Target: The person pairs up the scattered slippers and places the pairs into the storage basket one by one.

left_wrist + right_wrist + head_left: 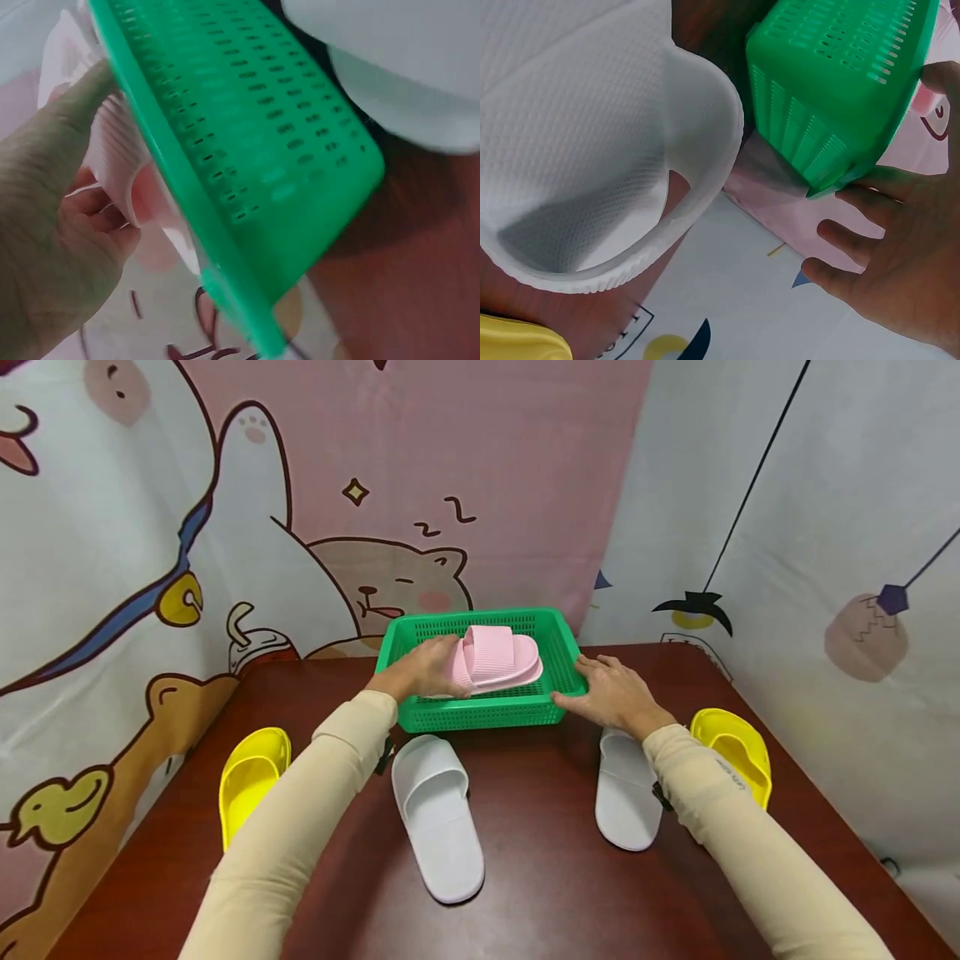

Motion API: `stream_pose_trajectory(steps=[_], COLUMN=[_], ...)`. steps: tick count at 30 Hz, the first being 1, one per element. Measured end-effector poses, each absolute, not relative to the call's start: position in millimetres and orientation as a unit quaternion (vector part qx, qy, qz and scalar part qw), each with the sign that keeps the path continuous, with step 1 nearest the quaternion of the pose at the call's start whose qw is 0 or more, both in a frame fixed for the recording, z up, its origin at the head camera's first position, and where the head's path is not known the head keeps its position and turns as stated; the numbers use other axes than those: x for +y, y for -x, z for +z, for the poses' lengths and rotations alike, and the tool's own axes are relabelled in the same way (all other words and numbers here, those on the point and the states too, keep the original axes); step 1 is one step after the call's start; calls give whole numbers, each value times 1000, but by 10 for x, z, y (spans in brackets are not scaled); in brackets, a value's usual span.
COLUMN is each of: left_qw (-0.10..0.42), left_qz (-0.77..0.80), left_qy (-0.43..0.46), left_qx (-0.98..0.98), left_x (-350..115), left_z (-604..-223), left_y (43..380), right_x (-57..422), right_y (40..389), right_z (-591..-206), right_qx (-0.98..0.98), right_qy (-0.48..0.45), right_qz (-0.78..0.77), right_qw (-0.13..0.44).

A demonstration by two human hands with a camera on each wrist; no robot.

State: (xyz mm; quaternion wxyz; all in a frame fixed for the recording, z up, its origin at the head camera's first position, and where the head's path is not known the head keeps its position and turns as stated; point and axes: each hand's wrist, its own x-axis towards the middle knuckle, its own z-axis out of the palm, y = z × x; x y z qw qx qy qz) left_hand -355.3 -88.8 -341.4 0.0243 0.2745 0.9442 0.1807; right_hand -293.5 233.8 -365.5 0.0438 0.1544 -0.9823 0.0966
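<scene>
A pair of pink slide slippers (491, 653), overlapping each other, lies in a green plastic basket (480, 717) at the back of the table. My left hand (429, 668) reaches over the basket's front left rim and grips the slippers at their left end. In the left wrist view, the thumb of that hand (52, 225) is on the near side of the pink slippers (116, 142) and the fingers curl behind. At the basket's front right corner, my right hand (611, 692) touches the rim with thumb and forefinger, its other fingers extended (847, 244).
One white slipper (438, 818) lies in front of the basket, another (628, 797) under my right wrist. Yellow slippers lie at the outer sides, one on the left (255, 768) and one on the right (731, 747). A printed cloth (525, 485) hangs behind the brown table (540, 877).
</scene>
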Motion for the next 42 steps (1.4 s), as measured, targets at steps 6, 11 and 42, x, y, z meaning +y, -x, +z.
stream_pose_trajectory(steps=[6, 11, 42], left_qw=[55, 68, 180], left_qz=[178, 174, 146], left_qy=[-262, -265, -289], left_qx=[947, 946, 929], left_x=[-857, -820, -689], left_z=[-3512, -3607, -3797], left_y=[3647, 3668, 3925], right_x=[2335, 2329, 2333], right_y=[2957, 2976, 2960], right_z=[-3718, -3755, -3748], right_qx=[-982, -981, -982], right_qy=[-155, -159, -152], right_qz=[95, 95, 87], right_qw=[52, 59, 77])
